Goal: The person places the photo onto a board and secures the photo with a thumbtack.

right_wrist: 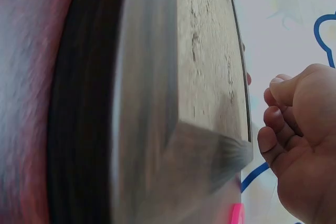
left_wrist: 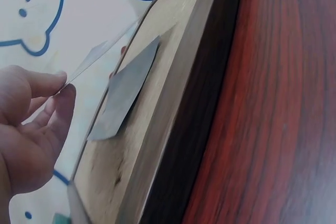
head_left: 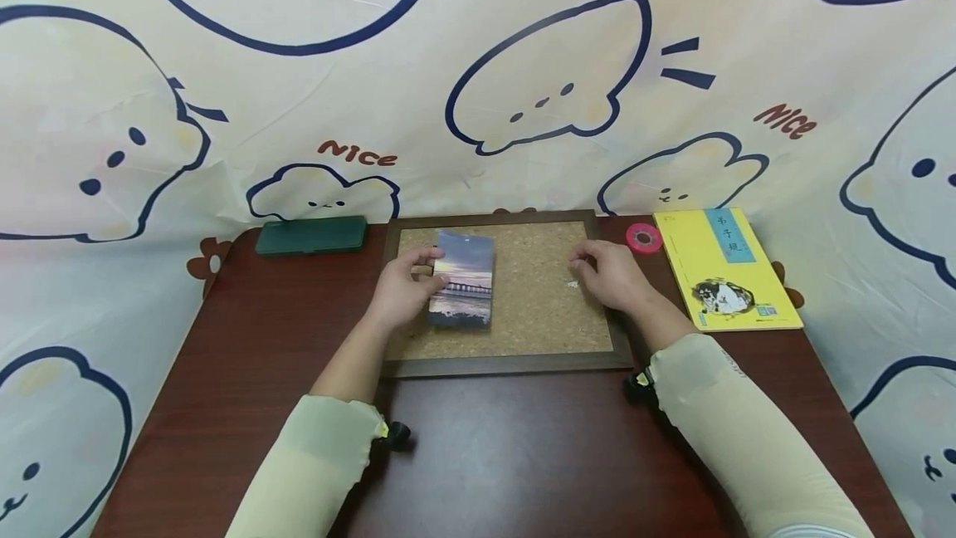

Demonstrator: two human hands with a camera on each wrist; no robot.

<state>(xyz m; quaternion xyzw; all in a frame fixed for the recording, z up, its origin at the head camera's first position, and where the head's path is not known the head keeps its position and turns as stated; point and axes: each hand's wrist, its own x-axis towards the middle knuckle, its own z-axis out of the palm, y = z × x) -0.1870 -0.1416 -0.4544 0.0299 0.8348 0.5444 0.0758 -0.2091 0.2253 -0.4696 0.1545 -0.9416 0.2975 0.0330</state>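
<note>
My left hand pinches the left edge of a photo card printed with a bridge under a pale purple sky. A small light dot shows near the card's top edge. The card stands over the left half of a framed cork board. In the left wrist view the held card is a thin tilted sheet, with a grey card-like shape on the cork beyond it. My right hand is over the board's right side, fingers curled and thumb against the index finger, beside small clear bits; nothing shows between the fingertips.
A dark green case lies at the back left of the brown table. Right of the board are a pink-red ring-shaped roll and a yellow book. A patterned cloth hangs behind the table.
</note>
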